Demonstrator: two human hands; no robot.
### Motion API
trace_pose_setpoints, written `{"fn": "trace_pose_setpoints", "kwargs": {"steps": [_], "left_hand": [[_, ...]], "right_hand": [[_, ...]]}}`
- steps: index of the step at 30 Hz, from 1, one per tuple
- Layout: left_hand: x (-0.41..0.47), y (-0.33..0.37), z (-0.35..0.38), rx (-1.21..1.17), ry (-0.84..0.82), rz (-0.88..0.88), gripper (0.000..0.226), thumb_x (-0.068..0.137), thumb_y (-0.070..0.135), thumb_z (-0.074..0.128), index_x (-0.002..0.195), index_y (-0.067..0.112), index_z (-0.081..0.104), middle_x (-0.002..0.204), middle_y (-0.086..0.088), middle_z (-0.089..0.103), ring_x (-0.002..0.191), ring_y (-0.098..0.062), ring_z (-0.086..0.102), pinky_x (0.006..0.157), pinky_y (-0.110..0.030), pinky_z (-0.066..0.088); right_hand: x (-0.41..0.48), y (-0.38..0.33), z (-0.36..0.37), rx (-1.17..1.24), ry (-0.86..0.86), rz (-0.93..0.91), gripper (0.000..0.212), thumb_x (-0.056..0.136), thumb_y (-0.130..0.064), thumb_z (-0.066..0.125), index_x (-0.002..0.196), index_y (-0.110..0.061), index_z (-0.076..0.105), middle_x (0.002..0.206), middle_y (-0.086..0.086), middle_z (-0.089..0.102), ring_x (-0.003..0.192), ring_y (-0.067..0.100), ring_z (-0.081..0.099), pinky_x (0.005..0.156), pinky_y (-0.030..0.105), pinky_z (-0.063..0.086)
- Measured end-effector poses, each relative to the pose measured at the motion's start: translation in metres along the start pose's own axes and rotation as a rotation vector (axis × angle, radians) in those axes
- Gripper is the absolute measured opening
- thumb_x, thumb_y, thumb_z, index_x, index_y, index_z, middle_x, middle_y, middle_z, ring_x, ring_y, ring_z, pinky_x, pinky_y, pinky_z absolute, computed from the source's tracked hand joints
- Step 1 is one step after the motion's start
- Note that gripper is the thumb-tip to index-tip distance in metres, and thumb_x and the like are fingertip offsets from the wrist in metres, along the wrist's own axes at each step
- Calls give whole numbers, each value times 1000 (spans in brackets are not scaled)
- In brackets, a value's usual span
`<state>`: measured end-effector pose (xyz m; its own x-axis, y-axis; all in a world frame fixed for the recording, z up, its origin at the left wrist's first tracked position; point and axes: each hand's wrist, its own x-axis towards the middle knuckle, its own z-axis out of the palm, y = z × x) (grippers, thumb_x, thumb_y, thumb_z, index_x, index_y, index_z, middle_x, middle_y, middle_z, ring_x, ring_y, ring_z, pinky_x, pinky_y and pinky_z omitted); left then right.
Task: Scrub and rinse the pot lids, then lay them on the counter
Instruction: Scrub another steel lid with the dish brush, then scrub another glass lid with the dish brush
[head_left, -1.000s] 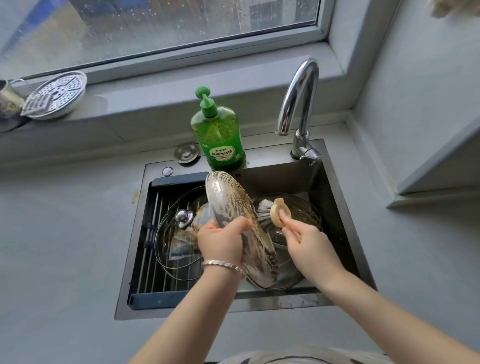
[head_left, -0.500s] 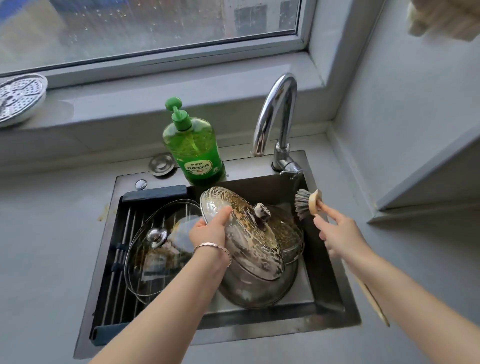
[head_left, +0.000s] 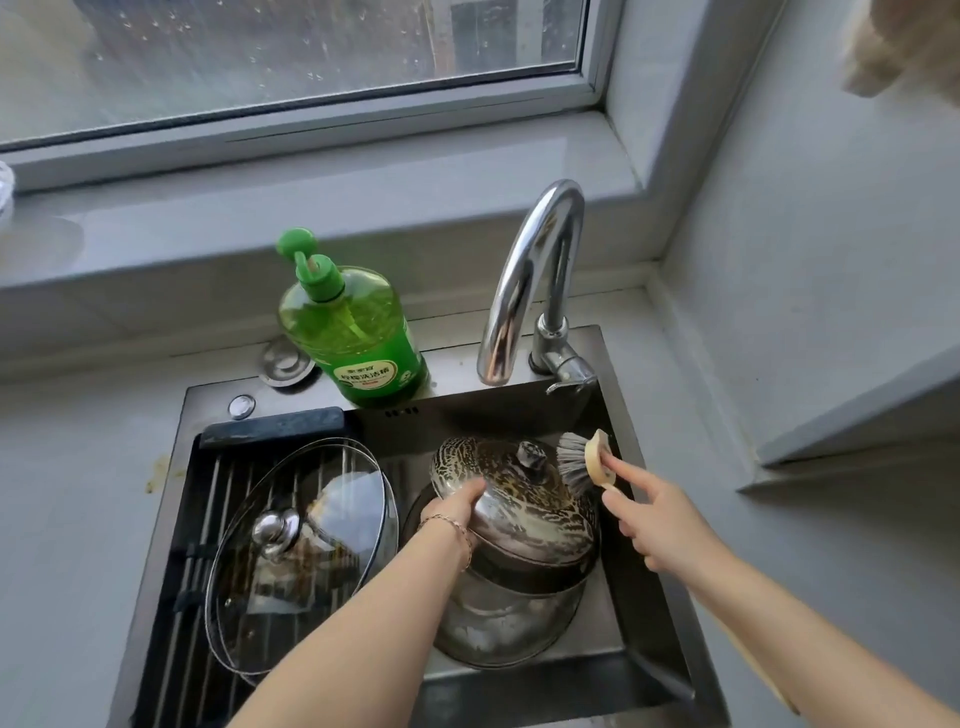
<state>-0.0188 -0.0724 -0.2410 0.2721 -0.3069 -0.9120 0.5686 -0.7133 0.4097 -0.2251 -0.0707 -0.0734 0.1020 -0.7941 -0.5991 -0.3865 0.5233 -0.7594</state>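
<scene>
My left hand (head_left: 457, 506) grips the left rim of a dirty, brown-speckled pot lid (head_left: 524, 499), which lies knob up over another glass lid (head_left: 509, 618) in the sink (head_left: 649, 519). Gripped in my right hand (head_left: 660, 519) is a wooden dish brush (head_left: 584, 460), its bristles against the speckled lid's right side near the knob. A third glass lid (head_left: 306, 551) with a steel knob lies on the drain rack (head_left: 208, 493) at the sink's left.
A green dish soap bottle (head_left: 353, 327) stands behind the sink, left of the chrome faucet (head_left: 535, 280). Grey counter (head_left: 72, 519) runs on both sides. A window sill (head_left: 311, 192) is behind, and a ledge (head_left: 852, 415) juts out at right.
My left hand has laid the speckled lid from upright to flat, knob up, over the lower lid. My right hand swung the brush out to the right and back against the lid.
</scene>
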Motion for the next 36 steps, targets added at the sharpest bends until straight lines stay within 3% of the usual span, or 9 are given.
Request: {"fn": "trace_pose_setpoints", "kwargs": {"steps": [2,4,7,10,16,20,25,29,36], "left_hand": [[-16,7,9,140,-12,2,74,50,19,83,116,-4,57,104,-18,65,84,-30,67,69,-42,58],[-45,17,17,306,-19,-11,45,73,13,71,113,-3,57,90,-13,61,69,-20,60,56,-33,52],[-87,29,19,487,-55,-55,20,88,9,53,107,2,53,82,-10,58,72,-17,58,68,-32,50],[-110,37,10,685,-15,4,22,92,12,49,112,3,48,94,-13,57,88,-25,61,78,-31,46],[-149,85,-27,909,43,629,31,84,10,54,115,10,55,115,-10,61,104,-22,57,93,-29,45],[-196,132,-50,908,122,1087,24,86,3,50,106,9,62,104,-3,64,92,-14,57,83,-21,42],[-221,196,-64,785,306,1608,32,81,-8,47,110,-1,59,111,-16,59,105,-28,55,92,-41,48],[-219,248,-57,880,384,1501,33,93,6,41,124,1,51,126,-15,54,119,-28,47,102,-32,32],[-206,281,-40,1314,120,1025,44,102,35,22,132,11,44,134,-13,50,122,-28,47,99,-36,37]], "right_hand": [[1,-5,5,-32,-24,-17,47,96,-13,47,136,-35,41,68,-18,34,55,-4,28,33,9,28],[-1,-8,12,-65,-46,-29,47,96,-13,47,137,-35,40,69,-18,33,51,-3,33,34,8,29],[-7,-14,21,-89,-80,-52,47,96,-13,47,137,-34,39,69,-17,36,34,-2,41,35,8,28],[-13,-19,26,-99,-76,-67,48,95,-12,47,137,-34,40,69,-18,37,34,-2,41,35,8,29],[-23,-36,38,-105,-86,-132,48,95,-11,47,137,-34,41,39,-16,43,29,1,35,35,9,26],[-26,-58,55,-114,-110,-216,47,95,-15,48,138,-32,40,60,-17,41,40,-2,42,45,10,30],[-18,-92,81,-55,-146,-202,30,97,-24,44,127,-23,43,60,-1,44,33,-1,36,35,14,26],[-10,-123,100,3,-203,-161,25,98,-29,40,121,-20,44,59,1,43,39,7,31,35,17,24],[7,-154,128,164,-332,-117,22,100,-29,37,111,-24,56,58,1,40,31,4,25,32,14,19]]}}
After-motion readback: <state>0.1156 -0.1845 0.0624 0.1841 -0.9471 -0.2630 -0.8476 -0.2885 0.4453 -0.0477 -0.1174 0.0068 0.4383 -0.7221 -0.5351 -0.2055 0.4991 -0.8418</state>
